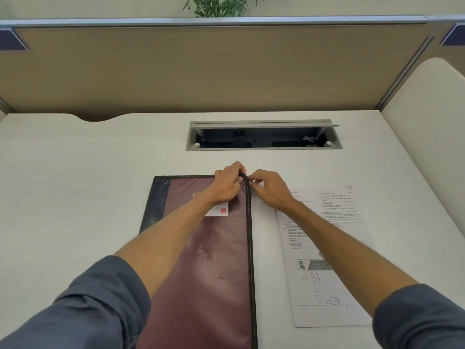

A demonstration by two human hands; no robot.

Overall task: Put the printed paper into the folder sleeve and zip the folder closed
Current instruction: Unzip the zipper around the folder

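Note:
A maroon zip folder with a black spine and a black zip edge lies flat on the white desk in front of me. My left hand grips its far right corner. My right hand pinches the zip edge at that same corner; the zip pull is hidden under my fingers. The printed paper lies flat on the desk just right of the folder, partly under my right forearm. A small white label sits on the folder's cover.
An open grey cable tray is set into the desk beyond the folder. A tan partition wall closes off the back, and a cream panel stands at the right. A plant shows above the partition.

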